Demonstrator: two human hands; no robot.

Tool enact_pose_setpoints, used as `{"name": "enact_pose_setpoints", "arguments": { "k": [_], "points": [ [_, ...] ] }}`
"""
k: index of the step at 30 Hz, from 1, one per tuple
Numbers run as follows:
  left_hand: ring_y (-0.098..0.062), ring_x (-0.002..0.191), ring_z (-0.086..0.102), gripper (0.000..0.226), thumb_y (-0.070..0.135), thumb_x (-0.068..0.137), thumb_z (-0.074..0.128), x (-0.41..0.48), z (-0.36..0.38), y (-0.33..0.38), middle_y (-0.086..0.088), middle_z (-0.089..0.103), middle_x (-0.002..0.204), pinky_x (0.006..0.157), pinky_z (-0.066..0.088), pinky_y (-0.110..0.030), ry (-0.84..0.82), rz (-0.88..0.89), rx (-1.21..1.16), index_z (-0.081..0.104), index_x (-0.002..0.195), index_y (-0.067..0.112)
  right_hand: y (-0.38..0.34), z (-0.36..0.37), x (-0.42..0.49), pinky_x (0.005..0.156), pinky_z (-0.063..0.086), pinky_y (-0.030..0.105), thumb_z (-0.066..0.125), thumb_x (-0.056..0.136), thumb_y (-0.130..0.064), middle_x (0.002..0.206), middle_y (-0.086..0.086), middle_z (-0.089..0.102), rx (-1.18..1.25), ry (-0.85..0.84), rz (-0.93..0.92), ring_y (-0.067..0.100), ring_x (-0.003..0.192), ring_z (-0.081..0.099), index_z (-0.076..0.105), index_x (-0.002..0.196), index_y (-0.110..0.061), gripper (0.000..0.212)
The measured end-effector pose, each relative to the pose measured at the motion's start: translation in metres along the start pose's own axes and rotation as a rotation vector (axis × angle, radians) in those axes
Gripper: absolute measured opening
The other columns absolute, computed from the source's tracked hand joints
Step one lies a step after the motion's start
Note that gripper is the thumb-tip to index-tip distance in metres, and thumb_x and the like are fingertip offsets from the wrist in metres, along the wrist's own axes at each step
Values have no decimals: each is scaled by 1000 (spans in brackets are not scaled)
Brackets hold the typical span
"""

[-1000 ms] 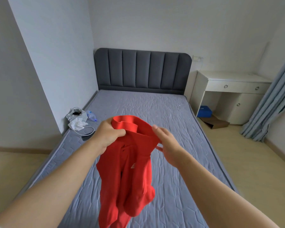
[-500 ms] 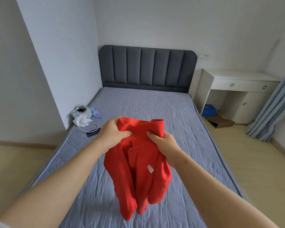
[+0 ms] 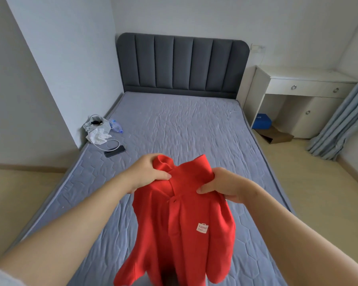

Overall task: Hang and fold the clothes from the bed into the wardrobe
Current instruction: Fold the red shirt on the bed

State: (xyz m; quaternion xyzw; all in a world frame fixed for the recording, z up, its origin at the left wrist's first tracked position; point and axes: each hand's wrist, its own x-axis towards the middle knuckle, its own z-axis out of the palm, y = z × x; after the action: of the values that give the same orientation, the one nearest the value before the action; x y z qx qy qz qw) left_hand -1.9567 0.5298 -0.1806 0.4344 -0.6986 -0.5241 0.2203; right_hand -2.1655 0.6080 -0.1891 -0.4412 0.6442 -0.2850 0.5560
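So the red short-sleeved polo shirt (image 3: 180, 226) is hanging in the air over the near end of the bed, collar up at the far end and the body dropping down toward the near edge of the view, so its long axis is running pretty much vertical. The front is facing the camera, with the buttoned placket down the middle and a small white square logo patch (image 3: 202, 228) on the right side of the chest. The left hand (image 3: 147, 172) is pinching the left side of the collar, and the right hand (image 3: 225, 185) is gripping the right shoulder area, thumb on top. The hands are sitting a little apart, both closed on the fabric.

Under it the grey quilted mattress (image 3: 184, 129) is stretching away to a dark grey padded headboard (image 3: 182, 62). Over on the far left edge of the mattress a crumpled white plastic bag (image 3: 96, 130) is sitting near a black phone (image 3: 114, 151) with a white cable. A white desk (image 3: 302, 87) is standing off to the right, beside blue-grey curtains (image 3: 345, 120).
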Motion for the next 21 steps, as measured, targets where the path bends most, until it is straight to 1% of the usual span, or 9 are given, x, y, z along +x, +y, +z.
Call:
{"name": "enact_pose_setpoints", "arguments": {
  "k": [3,6,8,10,11,14,17,19,21],
  "points": [
    [-3,66,62,28,2,73,73,14,21,-34,10,68,74,66,48,-16,-32,-78,35,64,80,27,33,2,17,92,51,43,68,75,5,104,18,68,-164,93,100,29,94,65,65,101,1,26],
    [1,63,56,28,8,72,75,31,42,-71,14,63,69,64,42,-15,18,-125,110,60,75,31,70,8,44,83,50,39,69,77,-5,91,14,64,-286,210,181,24,86,60,65,97,3,22],
    [2,58,50,27,13,72,76,46,54,-91,15,56,61,54,35,-8,41,-130,221,56,68,30,90,11,61,84,46,39,65,80,-17,95,11,62,-424,290,247,28,98,58,66,97,-6,20],
    [-5,59,48,24,19,75,73,68,62,-107,12,52,59,50,33,-11,52,-134,348,52,67,28,101,10,82,87,44,39,58,84,-27,109,11,57,-543,389,289,33,109,52,64,103,-16,23],
    [-11,62,50,20,22,77,71,82,64,-111,10,52,61,51,33,-13,68,-132,404,53,70,25,102,7,95,86,45,39,56,84,-27,112,12,55,-522,429,289,34,107,53,64,103,-17,23],
    [-26,82,56,12,28,82,65,134,67,-110,0,58,74,64,38,-30,210,-113,544,60,87,18,91,-8,143,79,51,39,51,84,-23,101,15,64,-297,528,266,35,94,61,61,91,-15,15],
    [-29,93,58,14,23,86,60,193,62,-100,-3,62,84,66,37,-30,341,-49,525,62,99,18,73,-25,192,80,53,38,49,83,-17,95,16,66,-119,694,188,36,91,64,61,93,-10,17],
    [-27,104,57,27,16,86,60,229,57,-94,-7,64,108,77,39,-28,401,-25,379,60,113,18,64,-37,219,76,47,27,50,84,-13,99,9,66,-18,797,101,31,97,62,60,108,-11,26],
    [-20,124,45,59,9,84,63,253,57,-96,-5,46,139,98,36,-25,377,-21,167,41,136,22,62,-43,237,76,45,21,52,86,-11,110,1,56,167,762,6,20,93,62,37,139,-17,56]
  ]
}}
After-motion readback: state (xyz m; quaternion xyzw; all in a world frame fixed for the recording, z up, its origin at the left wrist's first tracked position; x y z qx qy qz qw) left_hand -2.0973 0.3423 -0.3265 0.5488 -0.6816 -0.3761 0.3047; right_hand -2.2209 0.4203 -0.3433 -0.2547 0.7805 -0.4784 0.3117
